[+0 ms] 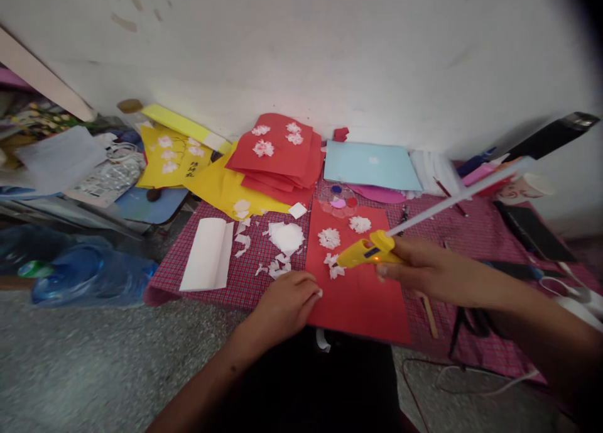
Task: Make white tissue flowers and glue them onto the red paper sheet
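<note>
The left hand (289, 304) is nearly closed, with its fingers pinching a small white scrap (320, 293) by the left edge of a smooth, flat red sheet (362, 307). The right hand (421, 266) is curled around a shiny yellow glue gun (362, 252). It looks like hard plastic, and a tiny orange light glows on its side. A long, straight, cloudy stick (447, 202) pokes out of its back. The gun's tip is right by some loose white petals (335, 269) on the red sheet; I can't tell if they touch.

Two puffy, round paper flowers (328, 237) with crinkly edges sit on the same sheet, above the petals. The sheet lies on a desk (162, 276) with a pink checked cloth. To the left are torn, jagged white bits (277, 268) and a long white paper (205, 254) with a fold down it.

Behind them is a messy stack of red cards (285, 159), and the top one has fluffy pink and white flowers (263, 148). Next to it is a flat, light blue sheet (372, 169).
</note>
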### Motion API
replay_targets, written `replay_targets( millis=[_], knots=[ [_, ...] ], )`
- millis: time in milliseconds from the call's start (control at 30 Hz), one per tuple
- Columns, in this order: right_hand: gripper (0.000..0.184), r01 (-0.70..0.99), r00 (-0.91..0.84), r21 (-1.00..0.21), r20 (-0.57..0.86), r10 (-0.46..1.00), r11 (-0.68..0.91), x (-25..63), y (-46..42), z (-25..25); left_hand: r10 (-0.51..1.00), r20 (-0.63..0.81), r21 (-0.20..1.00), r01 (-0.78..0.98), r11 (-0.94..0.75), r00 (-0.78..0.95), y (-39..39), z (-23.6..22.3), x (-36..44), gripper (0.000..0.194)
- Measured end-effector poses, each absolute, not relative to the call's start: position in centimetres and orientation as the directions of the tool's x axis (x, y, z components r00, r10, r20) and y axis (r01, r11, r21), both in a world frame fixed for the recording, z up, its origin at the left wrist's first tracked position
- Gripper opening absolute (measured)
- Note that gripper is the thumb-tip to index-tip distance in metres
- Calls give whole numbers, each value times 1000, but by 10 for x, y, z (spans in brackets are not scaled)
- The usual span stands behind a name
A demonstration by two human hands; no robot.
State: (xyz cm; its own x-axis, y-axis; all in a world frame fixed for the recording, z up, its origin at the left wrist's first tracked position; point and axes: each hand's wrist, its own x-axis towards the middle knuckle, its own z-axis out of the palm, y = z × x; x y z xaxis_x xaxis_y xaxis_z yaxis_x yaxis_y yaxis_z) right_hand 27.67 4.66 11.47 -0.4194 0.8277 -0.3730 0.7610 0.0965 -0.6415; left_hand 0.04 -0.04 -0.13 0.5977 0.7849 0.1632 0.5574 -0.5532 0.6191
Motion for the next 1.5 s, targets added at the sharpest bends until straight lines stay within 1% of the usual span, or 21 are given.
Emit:
replay_targets(
  millis=[33,100,200,233,300,433,600,733,867,1000,1167,1367,1500],
  knots=[
    [33,694,-395,-720,-402,826,-19,285,38,106,807,160,631,570,-526,569,0,-1,1,20],
    [39,521,-334,-825,-433,837,-219,300,18,86,848,155,642,601,-477,507,0,-1,4,20],
    [40,217,-261,-897,-433,863,-384,316,-13,52,892,165,610,667,-428,421,3,-4,10,20],
    [41,134,-253,-905,-425,869,-404,319,-22,42,901,170,592,689,-417,400,4,-5,13,19],
    [42,21,-244,-908,-411,878,-419,321,-36,24,913,174,560,725,-401,370,7,-7,19,18],
    [42,-103,-194,-909,-379,905,-403,318,-47,5,922,182,489,782,-387,342,12,-12,32,17],
    [42,-147,-217,-903,-369,904,-403,318,-50,-2,918,237,390,834,-390,319,15,-16,41,17],
    [45,-154,-225,-898,-374,900,-412,319,-50,-4,914,251,343,854,-392,319,16,-17,45,18],
    [46,-162,-189,-895,-386,903,-417,318,-50,-5,922,219,336,863,-378,318,18,-17,47,20],
    [41,-183,-204,-892,-378,903,-414,319,-51,-7,929,161,327,871,-368,332,19,-16,48,23],
    [38,-214,-205,-883,-378,903,-419,319,-52,-7,929,138,320,872,-371,345,20,-14,48,23],
    [42,-173,-193,-889,-392,899,-425,319,-50,-3,927,78,303,877,-373,367,23,-9,48,22],
    [44,-183,-202,-893,-376,904,-412,321,-51,-7,936,44,329,880,-344,349,24,-6,47,21]
  ],
)
